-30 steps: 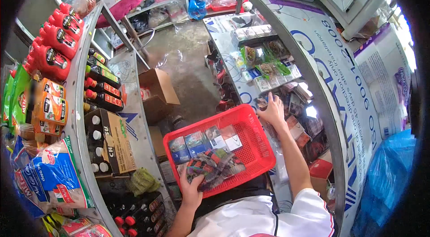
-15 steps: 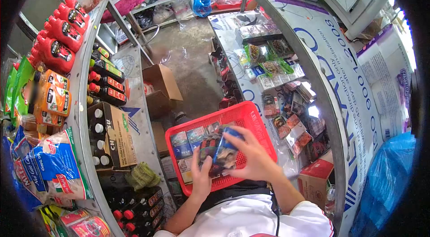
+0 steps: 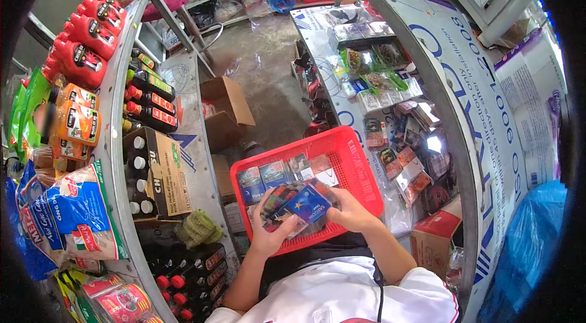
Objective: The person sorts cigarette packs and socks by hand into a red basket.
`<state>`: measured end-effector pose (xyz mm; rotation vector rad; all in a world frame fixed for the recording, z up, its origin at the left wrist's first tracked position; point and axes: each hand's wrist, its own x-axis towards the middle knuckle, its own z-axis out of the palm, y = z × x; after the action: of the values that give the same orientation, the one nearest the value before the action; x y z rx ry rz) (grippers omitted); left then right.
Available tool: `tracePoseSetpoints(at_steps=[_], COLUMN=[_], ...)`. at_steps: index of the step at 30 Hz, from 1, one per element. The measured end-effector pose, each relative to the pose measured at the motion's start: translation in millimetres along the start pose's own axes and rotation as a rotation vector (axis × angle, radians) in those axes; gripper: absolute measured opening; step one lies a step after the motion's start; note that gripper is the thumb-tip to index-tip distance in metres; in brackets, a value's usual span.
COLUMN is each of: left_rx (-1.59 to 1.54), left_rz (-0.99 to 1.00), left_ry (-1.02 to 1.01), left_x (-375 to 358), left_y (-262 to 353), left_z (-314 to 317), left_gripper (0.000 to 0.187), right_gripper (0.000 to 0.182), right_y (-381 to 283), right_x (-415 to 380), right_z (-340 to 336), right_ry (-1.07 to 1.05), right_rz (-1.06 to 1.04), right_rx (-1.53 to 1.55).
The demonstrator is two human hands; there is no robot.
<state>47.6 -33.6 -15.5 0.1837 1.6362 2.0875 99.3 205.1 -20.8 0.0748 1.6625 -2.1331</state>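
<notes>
My left hand (image 3: 273,232) is wrapped round the left end of a bunch of cigarette packs (image 3: 282,199) with dark, multicoloured faces. On top lies a blue cigarette pack (image 3: 311,206) lettered "SAIGON". My right hand (image 3: 353,212) grips the right end of the same bunch, fingers partly hidden behind it. Both hands are above a red plastic basket (image 3: 361,167) in front of my lap. Inside the basket, blue cigarette packs (image 3: 273,173) and a pinkish pack (image 3: 321,166) lie near the far wall.
On the right, a low shelf carries several cigarette packs (image 3: 408,173) and bagged goods (image 3: 383,81). A red carton (image 3: 434,240) stands below it. To the left are dark sauce bottles (image 3: 152,92), a bottle carton (image 3: 165,173) and red jugs (image 3: 78,60). An open cardboard box (image 3: 229,103) sits ahead.
The blue pack has turned from upright to lying face-up across the bunch. My right hand has moved lower and to the right, now at the bunch's right end. The view has shifted slightly.
</notes>
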Motion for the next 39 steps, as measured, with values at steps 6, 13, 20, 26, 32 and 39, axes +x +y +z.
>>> tracePoseSetpoints(at_steps=[6,13,20,26,32,39], left_rx=[0.385,0.886,0.249,-0.215,-0.113,-0.28], left_rz=[0.113,0.637,0.382,-0.074,0.079,-0.056], left_ry=[0.117,-0.086,0.037,-0.033,0.029,0.028], left_x=[14,12,6,-17,-12,-32], left_y=[53,23,6,-30,-30,-41], left_z=[32,27,47,39,38,56], left_gripper=[0.077,0.077,0.079,0.074,0.059,0.06], right_gripper=[0.077,0.061,0.037,0.031,0.056,0.057], right_y=[-13,-13,-10,-23,0,-25], right_x=[4,7,9,24,36,36], right_z=[21,37,67,56,96,65], right_ry=[0.19,0.301,0.456,0.584,0.543,0.393], right_rz=[-0.212,-0.29,-0.669,-0.91,-0.757,-0.804], right_rx=[0.138,0.214,-0.397,-0.649,-0.225,-0.499])
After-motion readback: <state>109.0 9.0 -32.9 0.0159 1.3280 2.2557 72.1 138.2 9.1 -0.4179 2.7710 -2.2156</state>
